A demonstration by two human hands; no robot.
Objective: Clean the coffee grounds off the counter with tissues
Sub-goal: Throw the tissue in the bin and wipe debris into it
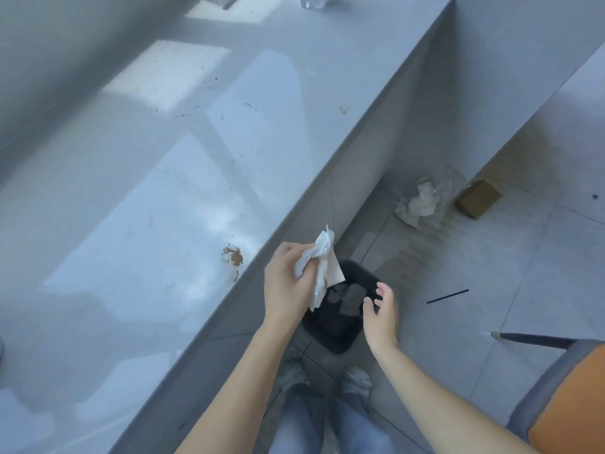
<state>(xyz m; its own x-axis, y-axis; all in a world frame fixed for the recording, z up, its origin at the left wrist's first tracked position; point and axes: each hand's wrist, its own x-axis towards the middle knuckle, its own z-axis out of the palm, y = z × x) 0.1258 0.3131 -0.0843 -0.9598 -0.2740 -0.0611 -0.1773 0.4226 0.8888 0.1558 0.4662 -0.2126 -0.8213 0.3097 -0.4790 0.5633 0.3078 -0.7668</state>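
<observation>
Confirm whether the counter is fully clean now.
No, a brown patch of coffee grounds sits on the counter near its front edge.

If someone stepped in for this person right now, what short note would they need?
Left hand: closed on a crumpled, brown-stained tissue, held over the black bin on the floor.
Right hand: open, empty, beside the bin's rim.
Done: some wiping, judging by the stains on the tissue.
Left: drop the tissue; wipe the brown coffee patch near the counter edge and the scattered specks farther back.
</observation>
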